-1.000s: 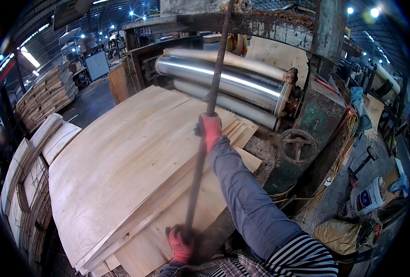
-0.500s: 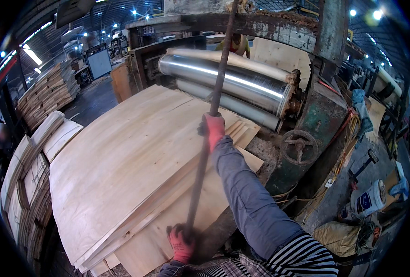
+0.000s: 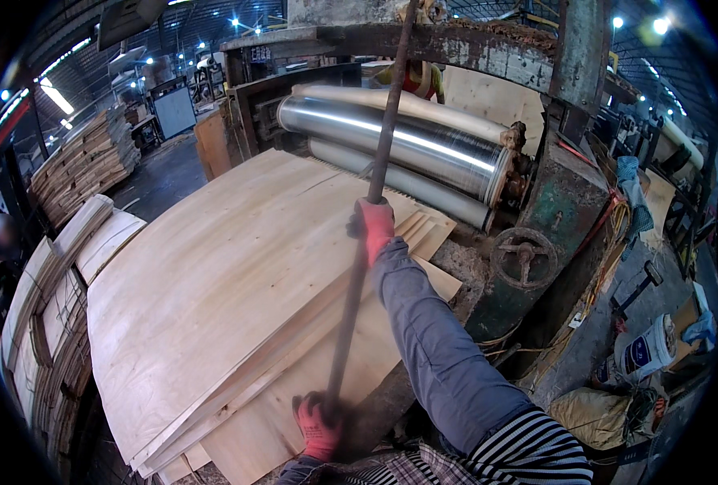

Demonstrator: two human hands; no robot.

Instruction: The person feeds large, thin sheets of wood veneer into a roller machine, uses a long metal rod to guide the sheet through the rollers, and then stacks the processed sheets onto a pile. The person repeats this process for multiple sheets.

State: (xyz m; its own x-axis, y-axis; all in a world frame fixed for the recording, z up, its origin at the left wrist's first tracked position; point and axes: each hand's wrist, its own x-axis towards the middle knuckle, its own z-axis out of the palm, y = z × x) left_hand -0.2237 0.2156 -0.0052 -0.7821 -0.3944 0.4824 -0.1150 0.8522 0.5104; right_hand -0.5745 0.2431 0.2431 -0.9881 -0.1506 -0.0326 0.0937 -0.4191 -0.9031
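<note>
A long dark metal bar [image 3: 386, 129] slants across the view, from the top edge down toward my body. My right hand [image 3: 375, 225], in a red glove with dark fingers, is wrapped round its middle, arm stretched forward. Low down, my left hand [image 3: 318, 426], gloved alike, closes round the bar near its lower end. Under the bar lies a stack of thin wood veneer sheets [image 3: 230, 250], uneven along the near right side. Past its far edge stand the rollers of a machine, a shiny metal roller [image 3: 407, 137] above a paler roller [image 3: 399, 182].
A rusty handwheel [image 3: 524, 258] sits on the machine's right side. Further right are a hammer [image 3: 638, 287], a white bucket [image 3: 646, 349] and a sack [image 3: 589, 416] on the floor. More veneer stacks [image 3: 84, 166] stand at left. Behind the rollers is a co-worker [image 3: 424, 81].
The co-worker behind the rollers has leaned and shifted slightly. Both my hands and the bar stay practically where they were.
</note>
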